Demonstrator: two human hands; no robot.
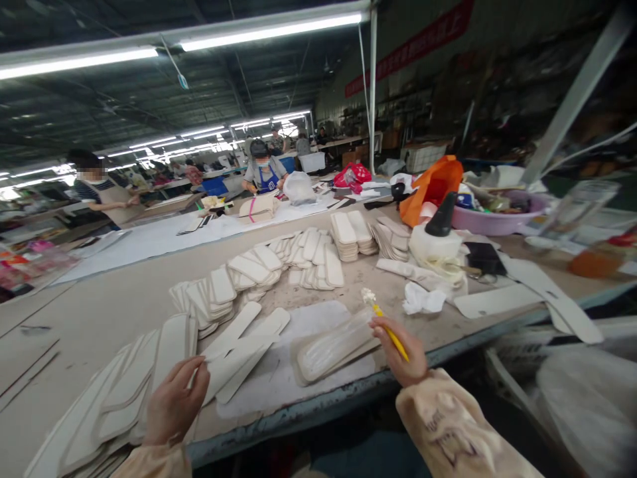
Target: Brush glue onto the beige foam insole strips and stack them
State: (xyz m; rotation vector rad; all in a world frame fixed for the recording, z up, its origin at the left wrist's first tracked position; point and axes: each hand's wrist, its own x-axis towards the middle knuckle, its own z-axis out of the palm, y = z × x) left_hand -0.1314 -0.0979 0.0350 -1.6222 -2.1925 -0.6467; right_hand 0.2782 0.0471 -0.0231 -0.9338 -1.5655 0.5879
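While the long table (124, 299) runs off toward twelve o'clock under the strip lights, the person's right hand (401, 352) sits at about four o'clock of the work patch, fingers clenched around a yellow-handled brush (385, 325) whose white bristle tip points up and away toward eleven o'clock. Just beside that hand, at its nine o'clock, a glossy glue-wet strip (331, 345) lies flat on a pale work sheet (279, 378) spread at the near table edge. The left hand (176, 401), down at seven o'clock, has its fingertips pinched on the near end of a long cream strip (233, 362) that lies with a few others, slanting toward one o'clock across the sheet. To the nine o'clock of that hand a fanned row of similar strips (119, 392) overlaps along the table. Farther out, toward twelve o'clock, stacks of shorter rounded pieces (279, 262) curve in an arc. At two o'clock stands a white glue pot with a black nozzle (438, 232), with crumpled white paper (423, 299) near it, an orange bag (432, 186) behind it, and a pink basin (492, 216) to its right. At the far end of the table, other people (263, 172) work at their own places.
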